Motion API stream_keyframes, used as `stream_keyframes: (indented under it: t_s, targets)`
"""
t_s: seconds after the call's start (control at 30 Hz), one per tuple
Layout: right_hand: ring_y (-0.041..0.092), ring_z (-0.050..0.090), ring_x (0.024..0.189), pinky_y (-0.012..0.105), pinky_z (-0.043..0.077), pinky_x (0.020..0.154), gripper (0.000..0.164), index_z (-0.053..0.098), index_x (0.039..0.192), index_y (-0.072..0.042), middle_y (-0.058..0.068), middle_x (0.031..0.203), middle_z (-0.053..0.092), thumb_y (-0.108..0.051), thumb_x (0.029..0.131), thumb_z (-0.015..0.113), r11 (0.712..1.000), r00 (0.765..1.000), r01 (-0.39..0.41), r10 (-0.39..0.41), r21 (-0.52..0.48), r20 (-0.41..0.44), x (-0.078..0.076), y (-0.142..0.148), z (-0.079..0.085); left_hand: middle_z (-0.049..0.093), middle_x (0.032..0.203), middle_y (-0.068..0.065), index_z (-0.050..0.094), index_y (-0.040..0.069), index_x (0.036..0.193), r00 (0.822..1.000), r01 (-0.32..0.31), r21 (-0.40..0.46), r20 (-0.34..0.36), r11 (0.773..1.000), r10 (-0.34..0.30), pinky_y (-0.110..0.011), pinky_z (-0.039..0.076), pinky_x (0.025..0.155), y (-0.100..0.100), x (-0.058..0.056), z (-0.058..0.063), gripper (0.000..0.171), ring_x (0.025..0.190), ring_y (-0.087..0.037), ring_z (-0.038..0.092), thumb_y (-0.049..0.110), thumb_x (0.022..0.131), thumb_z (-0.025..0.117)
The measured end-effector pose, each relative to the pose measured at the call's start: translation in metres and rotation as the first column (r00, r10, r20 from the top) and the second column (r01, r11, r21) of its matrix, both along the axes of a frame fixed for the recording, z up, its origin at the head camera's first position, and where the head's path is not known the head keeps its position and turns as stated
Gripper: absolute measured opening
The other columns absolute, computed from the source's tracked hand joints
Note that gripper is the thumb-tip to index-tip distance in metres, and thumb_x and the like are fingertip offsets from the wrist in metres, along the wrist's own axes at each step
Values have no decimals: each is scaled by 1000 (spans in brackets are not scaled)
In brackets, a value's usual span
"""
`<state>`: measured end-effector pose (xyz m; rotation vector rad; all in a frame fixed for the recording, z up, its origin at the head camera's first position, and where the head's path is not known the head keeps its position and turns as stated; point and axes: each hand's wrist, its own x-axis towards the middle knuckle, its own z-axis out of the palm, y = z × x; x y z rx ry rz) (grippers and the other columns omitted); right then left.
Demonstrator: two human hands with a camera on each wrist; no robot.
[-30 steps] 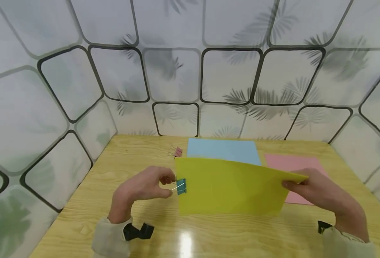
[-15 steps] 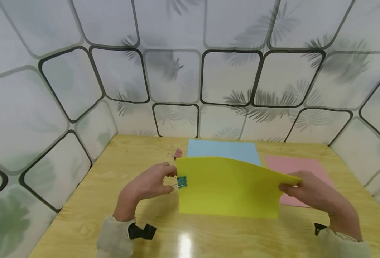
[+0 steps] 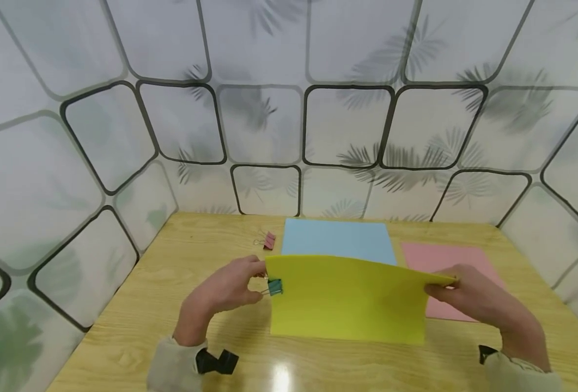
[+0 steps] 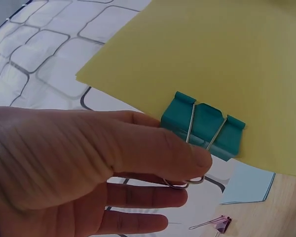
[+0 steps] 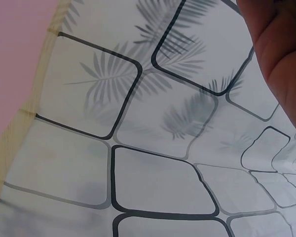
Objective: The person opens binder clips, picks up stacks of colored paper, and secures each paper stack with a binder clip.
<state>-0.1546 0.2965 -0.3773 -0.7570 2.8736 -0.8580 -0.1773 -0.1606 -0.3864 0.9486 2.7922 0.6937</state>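
Your left hand [image 3: 231,286] pinches the clip [image 3: 275,287] on the yellow paper [image 3: 347,299], your right hand [image 3: 472,288] pinches the opposite edge

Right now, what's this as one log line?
Left hand: pinches teal wire-handled binder clip | right hand: grips rectangular yellow paper | clip: on paper's left edge

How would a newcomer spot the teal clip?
Find the yellow paper held over the wooden table. The teal clip is on its left edge, wire handles pinched by the left hand. Unlike the pink clip on the table, it grips paper.
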Motion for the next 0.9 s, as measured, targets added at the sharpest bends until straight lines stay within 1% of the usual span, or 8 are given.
stream_keyframes:
  t_s: [0.13,0.23,0.33,0.47,0.63,0.73,0.83,0.9]
  targets:
    - [-5,61,100,25,57,76,20,76,113,-11,2,107,75,-12,94,68,999,998,-36,36,13,-54,-3,-2,-2,63,114,-11,65,9,116,1000,-19,2,-23,1000,19,-46,53,90,-3,2,-2,33,107,-30,62,2,85,74]
    - [-5,61,101,24,56,77,23,74,116,-7,7,110,74,-12,94,68,999,999,-31,31,19,-41,-6,-2,-1,63,114,-11,65,8,115,999,-31,-6,-35,999,31,-46,53,89,-3,3,-6,32,106,-30,63,4,85,75]
    - [-6,60,89,22,52,71,23,74,117,-6,7,110,74,-13,96,66,1000,1000,-4,4,17,9,-8,-3,-2,63,113,-11,65,9,114,999,-35,-18,-30,999,34,-45,53,87,-1,3,-10,30,104,-31,63,7,86,75]
    - [-5,54,77,21,47,65,24,72,118,-3,9,108,73,-9,96,65,1000,1000,3,-3,-2,26,-9,-4,-6,63,112,-10,64,7,111,998,-51,-67,-30,996,49,-44,54,83,2,5,-13,27,100,-28,63,10,87,76]
    - [10,70,84,25,57,69,30,66,126,3,24,116,68,-9,98,62,997,997,17,-12,-72,72,-12,-10,-11,64,108,-9,64,4,106,994,-106,-150,-46,983,100,-41,54,79,3,8,-17,26,93,-23,62,13,86,78]
    - [16,73,87,26,59,71,32,65,127,4,27,118,66,-10,98,62,995,995,33,-24,-94,98,-13,-9,-13,64,105,-8,65,4,104,990,-126,-187,-80,974,113,-41,55,78,6,9,-19,25,92,-23,62,13,85,80]
    - [11,72,84,25,58,69,31,66,125,4,25,116,68,-9,97,63,996,995,49,-42,-74,95,-11,-3,-14,65,103,-7,66,5,102,986,-119,-216,-137,969,90,-39,55,78,13,6,-19,25,93,-24,62,15,85,80]
    - [6,70,81,25,56,67,28,68,121,4,21,112,70,-7,95,65,996,997,64,-61,-59,55,-10,0,-15,65,101,-6,67,5,101,983,-110,-245,-171,963,69,-37,55,78,16,5,-19,24,92,-23,62,17,85,80]
